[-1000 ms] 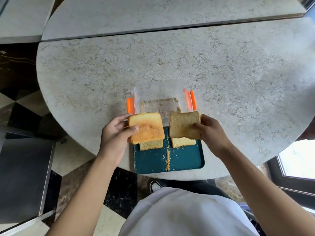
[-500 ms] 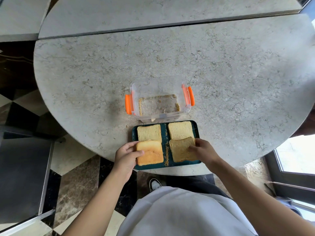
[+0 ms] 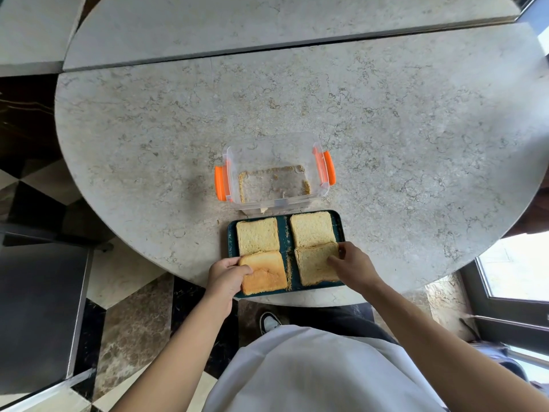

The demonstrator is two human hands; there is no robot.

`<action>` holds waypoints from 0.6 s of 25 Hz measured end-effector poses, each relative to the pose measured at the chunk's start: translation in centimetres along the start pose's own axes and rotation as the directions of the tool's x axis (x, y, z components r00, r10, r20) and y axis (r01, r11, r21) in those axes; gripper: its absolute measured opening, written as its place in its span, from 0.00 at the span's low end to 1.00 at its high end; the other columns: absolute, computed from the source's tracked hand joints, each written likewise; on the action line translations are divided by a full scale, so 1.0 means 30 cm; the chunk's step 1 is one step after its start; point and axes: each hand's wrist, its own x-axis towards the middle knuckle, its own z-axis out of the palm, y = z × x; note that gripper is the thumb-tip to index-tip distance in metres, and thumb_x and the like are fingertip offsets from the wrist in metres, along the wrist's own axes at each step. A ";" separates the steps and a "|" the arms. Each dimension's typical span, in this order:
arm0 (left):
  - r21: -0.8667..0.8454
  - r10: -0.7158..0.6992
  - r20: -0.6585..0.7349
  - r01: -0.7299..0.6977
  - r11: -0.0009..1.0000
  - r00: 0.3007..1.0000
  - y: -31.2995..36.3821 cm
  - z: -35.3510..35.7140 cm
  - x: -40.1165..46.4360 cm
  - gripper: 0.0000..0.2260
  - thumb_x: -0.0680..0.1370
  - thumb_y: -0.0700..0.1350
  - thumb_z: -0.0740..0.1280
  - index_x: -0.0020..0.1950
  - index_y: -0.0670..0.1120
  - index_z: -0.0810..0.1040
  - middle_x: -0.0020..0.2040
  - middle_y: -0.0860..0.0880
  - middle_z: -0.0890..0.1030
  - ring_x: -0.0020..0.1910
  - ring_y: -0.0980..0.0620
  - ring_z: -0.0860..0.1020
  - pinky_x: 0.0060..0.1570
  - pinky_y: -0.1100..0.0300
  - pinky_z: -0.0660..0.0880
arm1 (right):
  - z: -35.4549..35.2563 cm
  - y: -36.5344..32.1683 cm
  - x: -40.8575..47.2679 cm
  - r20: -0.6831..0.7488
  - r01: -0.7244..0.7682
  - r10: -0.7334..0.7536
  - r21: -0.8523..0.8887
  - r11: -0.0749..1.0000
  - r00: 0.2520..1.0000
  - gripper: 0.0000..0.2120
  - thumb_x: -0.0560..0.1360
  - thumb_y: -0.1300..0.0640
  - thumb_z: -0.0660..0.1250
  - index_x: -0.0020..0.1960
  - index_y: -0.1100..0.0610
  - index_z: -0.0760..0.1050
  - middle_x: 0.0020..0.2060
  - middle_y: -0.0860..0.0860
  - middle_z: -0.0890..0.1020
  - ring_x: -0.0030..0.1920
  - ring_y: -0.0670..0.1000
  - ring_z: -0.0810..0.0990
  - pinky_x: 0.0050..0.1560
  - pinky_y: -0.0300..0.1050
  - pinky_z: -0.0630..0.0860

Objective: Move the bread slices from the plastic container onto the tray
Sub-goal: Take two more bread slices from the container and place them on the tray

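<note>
Under our left hand's fingers [image 3: 237,270] we see a golden-orange toasted square bread slice [image 3: 263,273], and under our right hand's fingertips [image 3: 334,258] a paler tan-brown square slice [image 3: 315,267], both on a dark teal rectangular tray [image 3: 285,237] streaked with a line of tan crumbs. Beyond the fingers lie two pale yellow-beige slices [image 3: 258,234], then a clear plastic container with bright orange side clips [image 3: 221,182], tan crumbs edging its floor. All of it sits on a beige-grey round stone table [image 3: 416,129] with brown mottled veining.
</note>
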 end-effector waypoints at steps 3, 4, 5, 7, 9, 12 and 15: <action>0.064 0.030 -0.029 -0.028 0.998 0.999 0.010 -0.007 -0.013 0.24 0.71 0.37 0.74 0.67 0.41 0.76 0.55 0.43 0.82 0.54 0.45 0.81 0.61 0.44 0.76 | -0.010 -0.011 -0.004 -0.023 0.058 -0.062 -0.136 0.989 0.998 0.05 0.75 0.54 0.64 0.49 0.55 0.73 0.34 0.47 0.77 0.33 0.46 0.74 0.27 0.39 0.65; 0.091 0.046 -0.036 -0.042 0.995 0.998 0.013 -0.010 -0.016 0.26 0.71 0.38 0.74 0.68 0.41 0.74 0.58 0.43 0.81 0.56 0.46 0.80 0.62 0.44 0.76 | -0.015 -0.016 -0.007 -0.026 0.072 -0.078 -0.178 0.981 0.997 0.04 0.75 0.53 0.64 0.47 0.54 0.73 0.33 0.47 0.78 0.32 0.46 0.75 0.27 0.40 0.65; 0.115 0.060 -0.036 -0.056 0.992 0.998 0.017 -0.014 -0.020 0.27 0.71 0.39 0.75 0.69 0.42 0.74 0.60 0.43 0.80 0.57 0.46 0.79 0.63 0.45 0.75 | -0.020 -0.022 -0.010 -0.029 0.085 -0.094 -0.211 0.974 0.995 0.04 0.76 0.53 0.63 0.45 0.53 0.73 0.33 0.48 0.78 0.31 0.47 0.75 0.27 0.41 0.64; 0.146 0.082 -0.025 -0.077 0.986 0.996 0.020 -0.023 -0.026 0.28 0.71 0.41 0.74 0.70 0.43 0.73 0.62 0.43 0.79 0.58 0.46 0.78 0.63 0.45 0.75 | -0.027 -0.032 -0.015 -0.044 0.095 -0.110 -0.261 0.961 0.993 0.07 0.76 0.51 0.62 0.41 0.52 0.72 0.33 0.48 0.78 0.31 0.47 0.74 0.27 0.43 0.63; 0.179 0.104 -0.016 -0.100 0.979 0.994 0.021 -0.033 -0.035 0.27 0.72 0.43 0.73 0.70 0.44 0.72 0.64 0.44 0.79 0.59 0.47 0.77 0.62 0.49 0.75 | -0.032 -0.036 -0.019 -0.058 0.088 -0.109 -0.287 0.954 0.992 0.09 0.76 0.51 0.62 0.39 0.52 0.71 0.33 0.49 0.78 0.31 0.48 0.74 0.27 0.43 0.63; 0.275 0.160 -0.012 -0.150 0.950 0.987 0.026 -0.044 -0.053 0.27 0.73 0.46 0.72 0.71 0.46 0.71 0.66 0.46 0.78 0.57 0.50 0.76 0.54 0.56 0.71 | -0.031 -0.041 -0.023 -0.067 0.100 -0.130 -0.336 0.937 0.989 0.08 0.76 0.51 0.62 0.40 0.54 0.71 0.38 0.52 0.78 0.35 0.52 0.75 0.29 0.42 0.63; 0.399 0.213 -0.002 -0.194 0.896 0.977 0.035 -0.054 -0.072 0.26 0.73 0.49 0.70 0.71 0.49 0.70 0.67 0.48 0.77 0.57 0.51 0.76 0.53 0.56 0.71 | -0.022 -0.046 -0.031 -0.041 0.153 -0.184 -0.402 0.903 0.982 0.19 0.77 0.52 0.65 0.65 0.59 0.75 0.60 0.57 0.77 0.54 0.57 0.79 0.48 0.47 0.76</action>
